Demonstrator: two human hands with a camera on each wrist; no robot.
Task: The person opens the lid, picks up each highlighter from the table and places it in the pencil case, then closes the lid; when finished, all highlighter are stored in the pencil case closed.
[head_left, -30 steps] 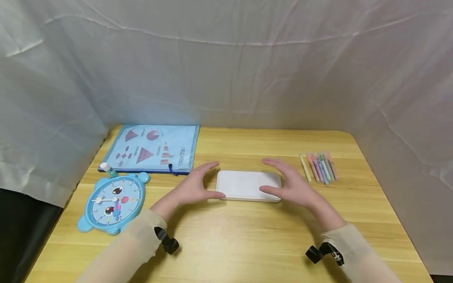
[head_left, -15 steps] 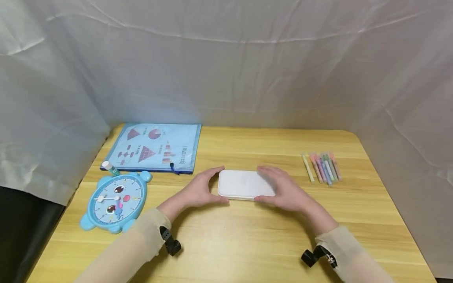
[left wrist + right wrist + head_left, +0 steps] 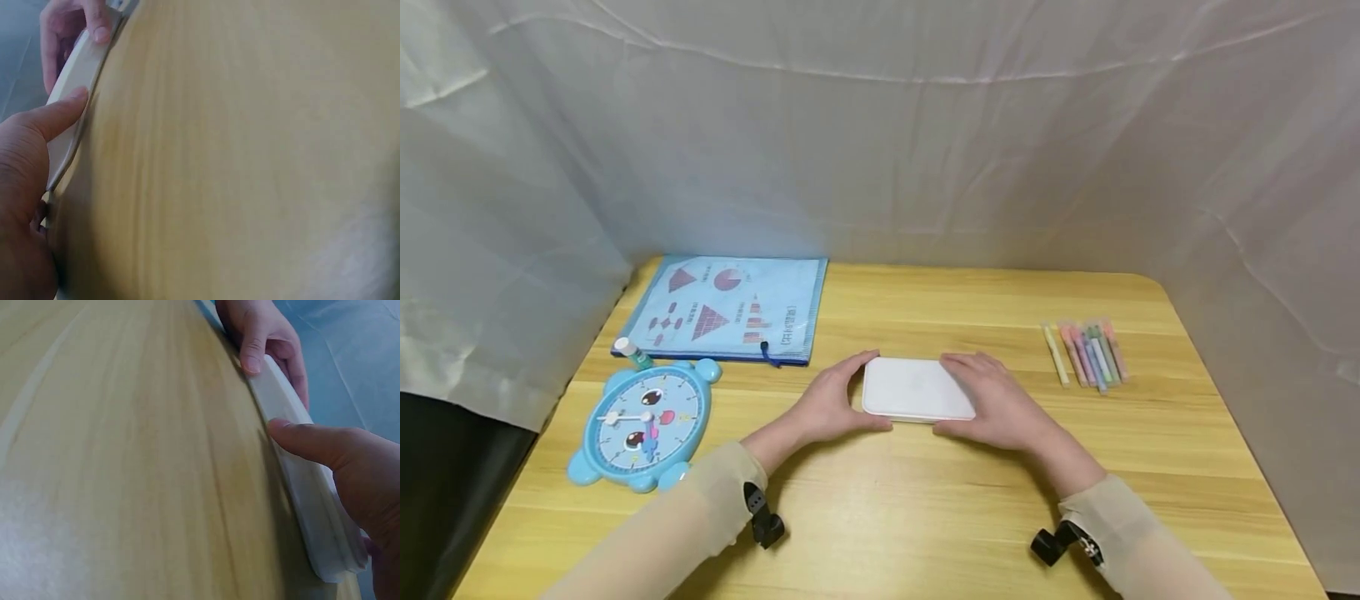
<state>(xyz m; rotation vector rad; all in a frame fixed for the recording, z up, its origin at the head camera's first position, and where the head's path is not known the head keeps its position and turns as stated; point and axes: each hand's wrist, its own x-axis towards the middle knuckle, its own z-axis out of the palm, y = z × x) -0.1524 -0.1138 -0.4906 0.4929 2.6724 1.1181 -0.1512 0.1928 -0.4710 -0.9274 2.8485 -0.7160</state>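
A flat white rectangular case [image 3: 916,388] with rounded corners lies on the wooden table. At its left end my left hand [image 3: 832,402] holds it, thumb along the near side and fingers at the far edge. My right hand [image 3: 997,402] grips the right part in the same way and covers that end. The left wrist view shows the left thumb [image 3: 59,114] pressed to the side wall of the case [image 3: 75,72]. In the right wrist view the right thumb [image 3: 306,439] lies against that same wall. Fingertips behind the case are mostly hidden.
A light blue toy clock [image 3: 647,423] lies at the left, a small white-capped bottle [image 3: 634,353] beside it. Behind is a blue zip folder [image 3: 730,308]. Several pastel markers [image 3: 1093,354] and a separate yellow one [image 3: 1056,354] lie at the right. Pale curtains surround the table.
Both hands have closed in on the case from its two ends. The right hand moved left along it and now covers its right end. The case appears to stay about where it was.
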